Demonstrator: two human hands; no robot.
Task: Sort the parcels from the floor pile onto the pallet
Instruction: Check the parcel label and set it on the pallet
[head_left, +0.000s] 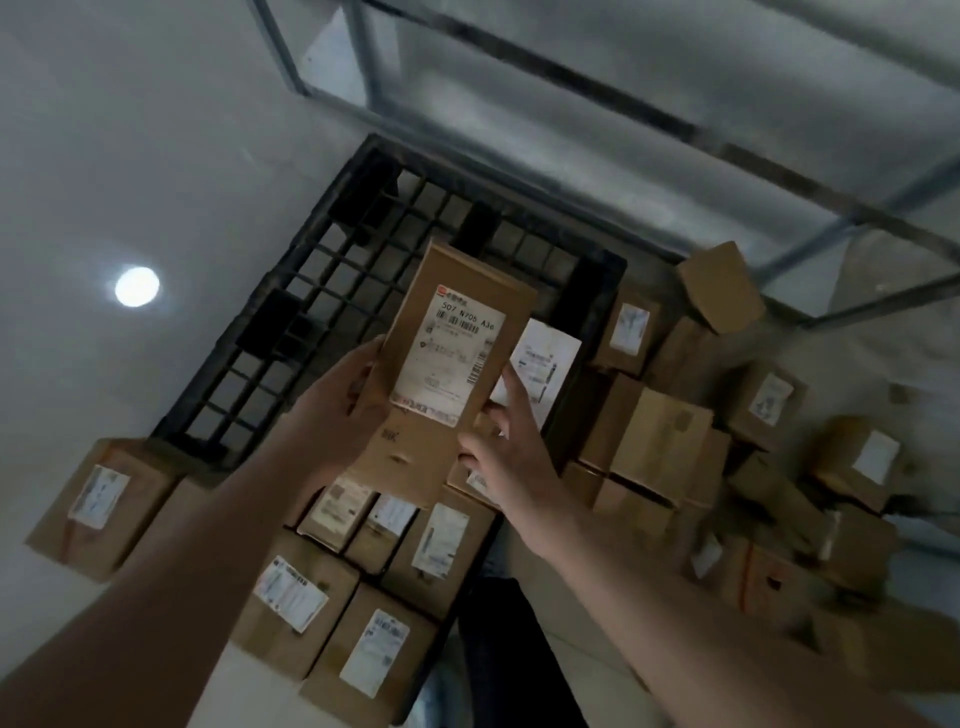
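Both hands hold one long cardboard parcel (447, 364) up in the air above the black grid pallet (332, 291), its label side facing the camera. The left hand (337, 400) wraps the parcel's left edge, thumb on the front face and fingers hidden behind; the right hand (498, 441) clamps the lower right corner, index finger lying straight up the right edge. Judging by its sharp corners and flat faces, the box is stiff and keeps its shape, and being held so easily at one end suggests it is fairly light. The plain cardboard should offer good grip, while the glossy shipping label (451, 358) looks slicker, so the bare long edges are the better places to hold. Labelled parcels (332, 608) already lie in rows on the near part of the pallet, and the loose floor pile (727, 431) sits just to the pallet's right.
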